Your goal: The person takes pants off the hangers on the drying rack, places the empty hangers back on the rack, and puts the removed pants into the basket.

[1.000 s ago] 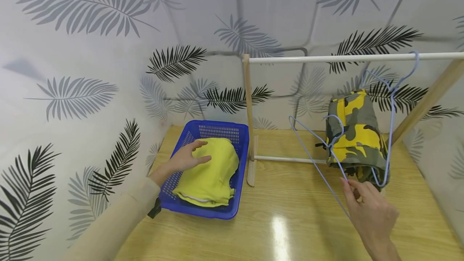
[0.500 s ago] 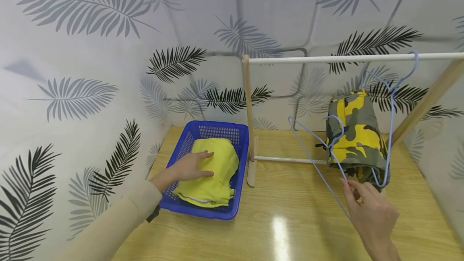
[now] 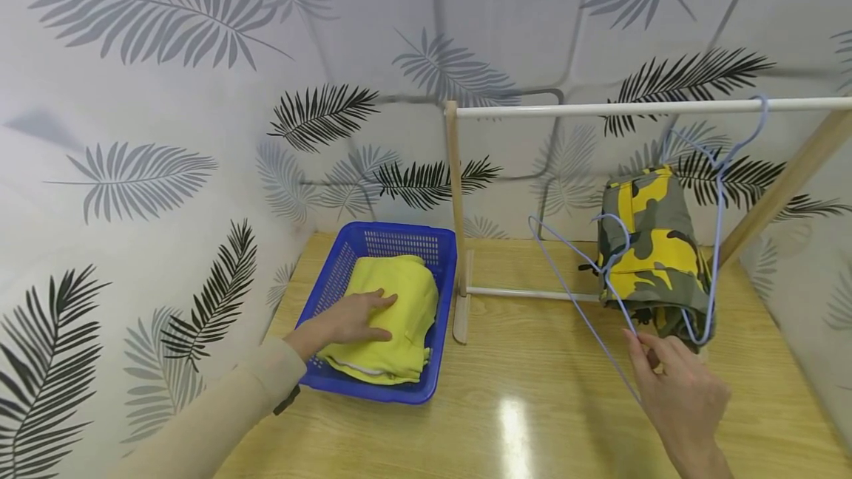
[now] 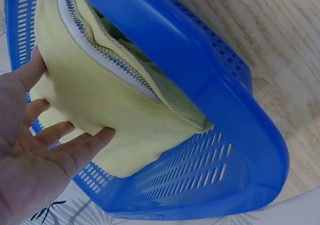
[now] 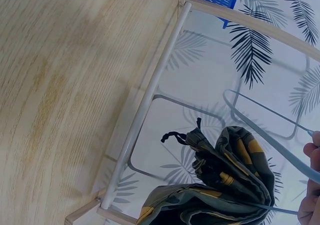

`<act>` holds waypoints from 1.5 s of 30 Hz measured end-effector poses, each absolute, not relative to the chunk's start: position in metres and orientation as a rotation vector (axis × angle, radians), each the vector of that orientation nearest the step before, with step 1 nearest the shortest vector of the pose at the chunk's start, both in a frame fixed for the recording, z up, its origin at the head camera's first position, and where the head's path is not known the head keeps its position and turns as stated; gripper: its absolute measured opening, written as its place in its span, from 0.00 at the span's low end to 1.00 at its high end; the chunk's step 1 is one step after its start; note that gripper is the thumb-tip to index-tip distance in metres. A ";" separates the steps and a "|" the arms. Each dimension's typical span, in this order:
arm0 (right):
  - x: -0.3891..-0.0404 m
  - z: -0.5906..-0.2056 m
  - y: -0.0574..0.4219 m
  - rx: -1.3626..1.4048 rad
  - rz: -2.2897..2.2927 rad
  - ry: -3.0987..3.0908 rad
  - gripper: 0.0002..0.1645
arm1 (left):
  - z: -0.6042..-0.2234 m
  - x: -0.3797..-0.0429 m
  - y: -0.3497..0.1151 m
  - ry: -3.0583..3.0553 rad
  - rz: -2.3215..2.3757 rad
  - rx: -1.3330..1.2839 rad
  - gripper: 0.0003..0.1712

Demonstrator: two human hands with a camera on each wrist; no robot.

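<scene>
A folded yellow garment [image 3: 399, 294] with a metal zipper [image 4: 107, 57] lies in the blue basket [image 3: 438, 361]. Over it is my left hand [image 3: 349, 318], fingers spread, fingertips right at the cloth in the left wrist view. My right hand [image 3: 682, 390] pinches a light-blue hanger [image 3: 618, 304] by one sloping arm, its hook pointing up. Nothing hangs on this hanger. Behind it, yellow-and-grey camouflage trousers [image 3: 655, 202] are folded over a second blue hanger [image 3: 719, 205], which hooks onto the rack's white rail [image 3: 572, 109].
The rack's wooden post [image 3: 455, 198] and foot [image 3: 461, 318] stand just right of the basket. A low white crossbar [image 3: 532, 293] runs near the table [image 3: 532, 375]. Leaf-patterned sheeting [image 3: 166, 242] closes off the back and both sides.
My left hand has moved a little right and down onto the yellow garment, which has bunched slightly. The right hand and its hanger have stayed almost still.
</scene>
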State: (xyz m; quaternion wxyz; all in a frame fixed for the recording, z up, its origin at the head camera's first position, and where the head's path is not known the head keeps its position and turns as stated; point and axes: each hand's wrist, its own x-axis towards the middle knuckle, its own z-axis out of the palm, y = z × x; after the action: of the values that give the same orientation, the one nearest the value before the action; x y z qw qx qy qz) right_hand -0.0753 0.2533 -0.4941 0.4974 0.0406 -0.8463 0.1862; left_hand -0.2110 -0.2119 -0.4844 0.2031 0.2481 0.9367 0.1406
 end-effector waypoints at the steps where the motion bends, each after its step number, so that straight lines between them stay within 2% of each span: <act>1: -0.075 -0.495 0.254 0.100 0.452 -2.052 0.39 | -0.486 -0.212 -0.212 2.614 0.380 0.693 0.45; 11: -0.076 -0.497 0.255 0.099 0.447 -2.061 0.40 | -0.499 -0.209 -0.201 2.622 0.317 0.674 0.44; 23: -0.075 -0.498 0.257 0.090 0.447 -2.030 0.37 | -0.507 -0.208 -0.190 2.637 0.217 0.686 0.42; 29: -0.074 -0.497 0.258 0.085 0.439 -2.042 0.39 | -0.516 -0.210 -0.186 2.636 0.113 0.708 0.42; 38: -0.074 -0.498 0.259 0.081 0.430 -2.055 0.41 | -0.521 -0.211 -0.186 2.635 0.049 0.719 0.41; 45: -0.074 -0.498 0.257 0.090 0.438 -2.052 0.38 | -0.517 -0.209 -0.194 2.623 0.086 0.721 0.41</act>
State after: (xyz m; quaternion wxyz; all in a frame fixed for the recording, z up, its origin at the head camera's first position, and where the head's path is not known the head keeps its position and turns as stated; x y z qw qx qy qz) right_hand -0.0739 0.2574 -0.4984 0.4974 0.0372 -0.8476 0.1808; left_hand -0.2087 -0.1943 -0.5175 0.2086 0.2591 0.9425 0.0310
